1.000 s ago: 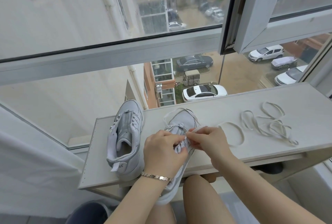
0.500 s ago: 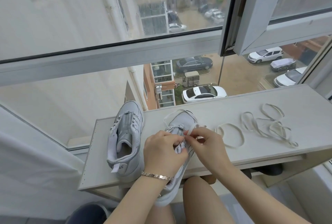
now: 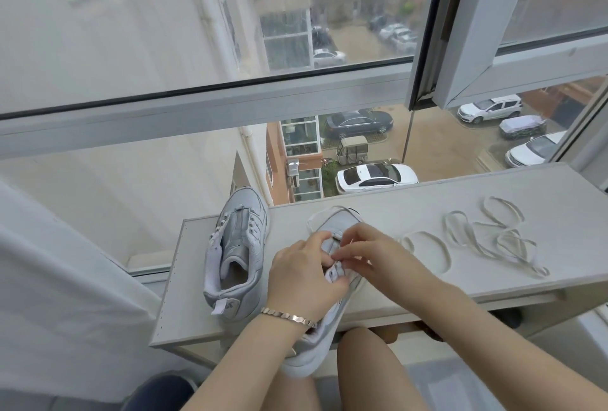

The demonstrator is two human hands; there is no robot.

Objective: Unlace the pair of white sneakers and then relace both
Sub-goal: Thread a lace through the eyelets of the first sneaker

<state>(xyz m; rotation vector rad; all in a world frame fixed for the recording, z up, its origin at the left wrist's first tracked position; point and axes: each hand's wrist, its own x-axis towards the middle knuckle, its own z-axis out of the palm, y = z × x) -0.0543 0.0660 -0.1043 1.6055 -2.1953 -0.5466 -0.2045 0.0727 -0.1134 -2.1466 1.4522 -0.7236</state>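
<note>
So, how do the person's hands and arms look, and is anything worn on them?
No sleeves or gloves are in view. The left hand has a thin bracelet of flat metal links, gold to pink in tone, at its wrist. The right hand has nothing at its wrist. I see no rings.

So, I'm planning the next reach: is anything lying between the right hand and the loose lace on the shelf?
Nothing visible does. The loose lace lies on the shelf to the right of the right hand, with only bare shelf between them. The unlaced sneaker stands away on the left.
</note>
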